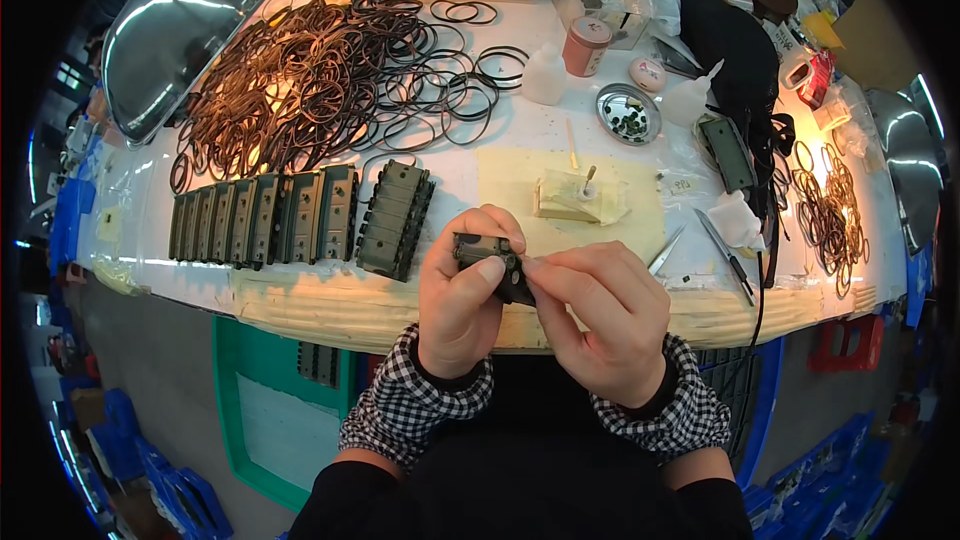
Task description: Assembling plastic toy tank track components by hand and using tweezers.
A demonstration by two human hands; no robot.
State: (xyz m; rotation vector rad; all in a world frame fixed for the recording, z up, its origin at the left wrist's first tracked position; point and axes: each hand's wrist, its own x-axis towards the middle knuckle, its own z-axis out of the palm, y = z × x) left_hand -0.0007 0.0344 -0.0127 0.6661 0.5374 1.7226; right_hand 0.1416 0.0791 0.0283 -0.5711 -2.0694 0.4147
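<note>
Near the table's front edge, my left hand (450,305) is closed round a dark green toy-like vehicle part (480,250), its thumb pressed on the top. My right hand (605,315) pinches thumb and forefinger together at the right end of that part. Whatever lies between those fingertips is too small or hidden. Left of my hands stands a row of similar green parts (265,220), with studs along them. A separate green part (395,220) with dark toothed sides lies closest to my left hand. Beyond my hands, a yellowish block (570,200) sits on a yellow sheet (500,175).
A large heap of black rubber rings (300,80) covers the back left. A round metal dish (603,112) holds small dark pieces. Tweezers (668,248) and a black-handled knife (738,265) lie at right, near another green part (727,155). Below the table is a green tray (225,400).
</note>
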